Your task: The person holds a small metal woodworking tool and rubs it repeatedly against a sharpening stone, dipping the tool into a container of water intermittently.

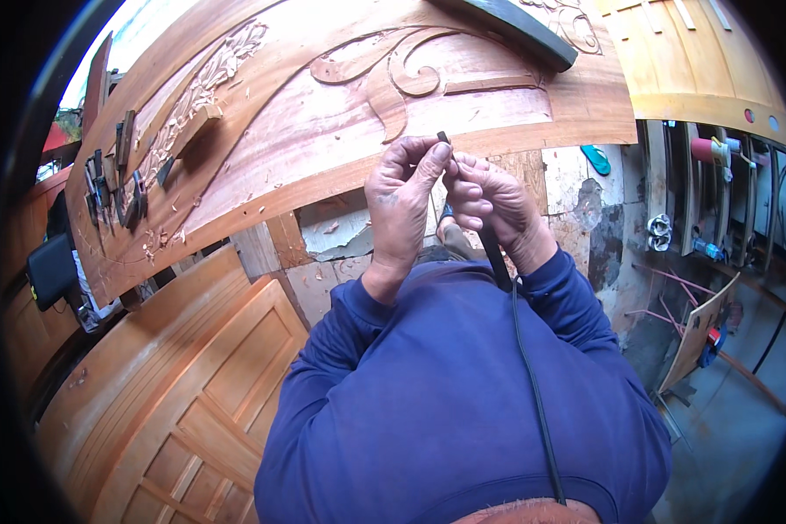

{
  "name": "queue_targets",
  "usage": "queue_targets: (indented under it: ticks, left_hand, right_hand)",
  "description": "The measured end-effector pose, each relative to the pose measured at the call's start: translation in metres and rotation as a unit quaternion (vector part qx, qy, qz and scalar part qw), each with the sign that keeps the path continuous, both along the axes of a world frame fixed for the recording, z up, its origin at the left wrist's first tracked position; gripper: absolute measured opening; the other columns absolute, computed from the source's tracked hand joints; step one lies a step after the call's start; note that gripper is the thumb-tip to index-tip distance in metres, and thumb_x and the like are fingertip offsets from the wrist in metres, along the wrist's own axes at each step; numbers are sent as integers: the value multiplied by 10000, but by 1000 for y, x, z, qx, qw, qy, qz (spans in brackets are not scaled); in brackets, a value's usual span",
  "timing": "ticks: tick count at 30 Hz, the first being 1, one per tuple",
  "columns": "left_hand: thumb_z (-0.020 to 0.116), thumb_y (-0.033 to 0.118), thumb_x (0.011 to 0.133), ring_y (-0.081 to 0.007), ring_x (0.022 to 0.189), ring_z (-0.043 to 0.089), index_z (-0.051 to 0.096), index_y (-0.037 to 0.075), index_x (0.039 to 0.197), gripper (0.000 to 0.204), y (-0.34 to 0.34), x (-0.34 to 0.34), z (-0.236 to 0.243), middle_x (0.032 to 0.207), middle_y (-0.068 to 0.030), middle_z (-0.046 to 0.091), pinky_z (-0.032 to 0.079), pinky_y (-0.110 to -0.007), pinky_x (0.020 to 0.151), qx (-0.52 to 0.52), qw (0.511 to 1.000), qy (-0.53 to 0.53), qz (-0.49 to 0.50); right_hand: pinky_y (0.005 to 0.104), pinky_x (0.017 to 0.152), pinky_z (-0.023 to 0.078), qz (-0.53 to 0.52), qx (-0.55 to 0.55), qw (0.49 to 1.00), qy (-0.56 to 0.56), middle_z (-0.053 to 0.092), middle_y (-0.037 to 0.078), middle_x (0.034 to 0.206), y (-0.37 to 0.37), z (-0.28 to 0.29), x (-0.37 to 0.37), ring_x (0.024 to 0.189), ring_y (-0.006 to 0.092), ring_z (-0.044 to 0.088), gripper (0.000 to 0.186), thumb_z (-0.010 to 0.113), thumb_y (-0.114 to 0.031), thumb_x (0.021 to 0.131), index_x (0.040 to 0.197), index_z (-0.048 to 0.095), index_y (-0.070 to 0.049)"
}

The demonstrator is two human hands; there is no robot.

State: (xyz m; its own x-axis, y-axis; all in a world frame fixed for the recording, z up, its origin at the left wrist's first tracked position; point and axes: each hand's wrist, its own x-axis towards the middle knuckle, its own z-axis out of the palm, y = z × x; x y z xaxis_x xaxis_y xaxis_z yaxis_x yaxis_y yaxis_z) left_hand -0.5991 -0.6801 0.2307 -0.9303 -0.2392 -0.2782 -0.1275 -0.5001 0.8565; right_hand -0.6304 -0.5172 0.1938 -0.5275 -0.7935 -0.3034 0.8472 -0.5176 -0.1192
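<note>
My left hand (397,210) is closed at the upper end of a narrow black strip (493,262), with thumb and forefinger at its dark tip. My right hand (506,205) curls its fingers round the same strip just below. A thin black cord (528,375) runs from the lower end down over my blue top toward my neck. Just beyond my hands lies a large wooden panel (279,166) with carved scrolls (410,79), wood shavings and a raised border.
Several carving tools (113,183) lie at the panel's left, and a long dark bar (524,31) at its top. Wooden panelled doors (218,402) lean at lower left. A metal rack (734,201), yellow boards (690,61) and a green sandal (596,159) are to the right.
</note>
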Motion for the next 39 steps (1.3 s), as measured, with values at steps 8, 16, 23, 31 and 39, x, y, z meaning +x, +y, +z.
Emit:
queue_targets:
  ticks: [8, 16, 23, 31, 39]
  left_hand:
    - [751, 15, 998, -121, 853, 704, 736, 1, 1099, 104, -2, 4, -7, 958, -66, 748, 569, -251, 795, -4, 999, -11, 34]
    - [777, 37, 985, -101, 856, 702, 729, -17, 1118, 152, -5, 2, 0, 965, -49, 743, 570, -246, 808, 15, 1000, -13, 22]
    - [773, 2, 965, -121, 905, 702, 737, 3, 1222, 259, -2, 1, 2, 1078, -70, 744, 584, -273, 845, -49, 998, 15, 20]
    - [853, -17, 835, -255, 1004, 711, 808, 54, 1194, 368, -5, 0, -16, 1132, -118, 761, 595, -359, 842, -527, 825, 197, 55]
    - [854, -15, 831, -265, 1079, 693, 800, 66, 1232, 412, 8, -2, -14, 1211, -129, 737, 594, -371, 879, -512, 835, 194, 52]
  right_hand:
    - [269, 540, 546, 8, -74, 995, -68, 559, -40, 829, -8, -17, 6, 550, 21, 511, 237, 521, -208, 1151, 1267, 633, -34]
    - [269, 539, 533, 19, -75, 997, 0, 555, -47, 812, -6, -24, 2, 543, 29, 508, 225, 550, -195, 1133, 1258, 641, -32]
    - [261, 560, 511, 10, 40, 996, 77, 543, -49, 801, 3, -13, 0, 556, 30, 476, 217, 576, -198, 1121, 1247, 650, -38]
    - [269, 603, 509, -54, 158, 976, 139, 560, -23, 817, 1, -2, 8, 613, 53, 498, 218, 603, -179, 1111, 1240, 666, -15]
    - [265, 608, 499, -84, 146, 976, 135, 542, -27, 809, 8, 5, 11, 618, 56, 482, 216, 607, -166, 1110, 1231, 670, 1]
